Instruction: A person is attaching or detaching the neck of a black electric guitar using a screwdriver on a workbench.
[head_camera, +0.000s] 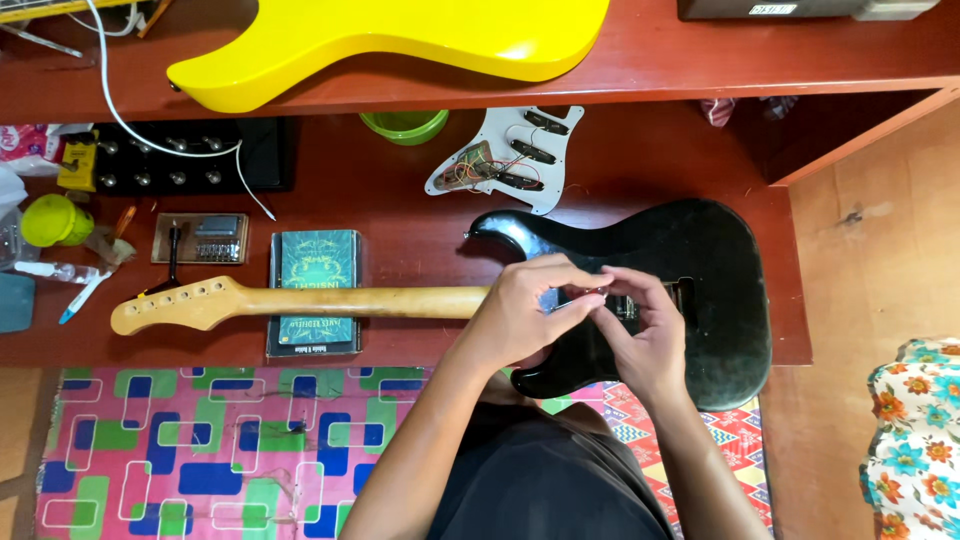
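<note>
A black electric guitar body (690, 260) with a pale wooden neck (330, 302) lies flat on a reddish wooden desk (400, 200). Both hands hover over the body's open middle cavity. My left hand (525, 310) pinches a small bluish-grey piece between thumb and fingers. My right hand (640, 320) meets it fingertip to fingertip, touching the same small piece. What lies under the hands is hidden.
A white pickguard (510, 155) with pickups and wires lies upside down behind the body. A yellow guitar body (400, 40) sits on the upper shelf. A green bowl (404, 125), dark book (315, 290), bridge plate (200, 238), tuners (160, 160) and patterned mat (220, 450) are around.
</note>
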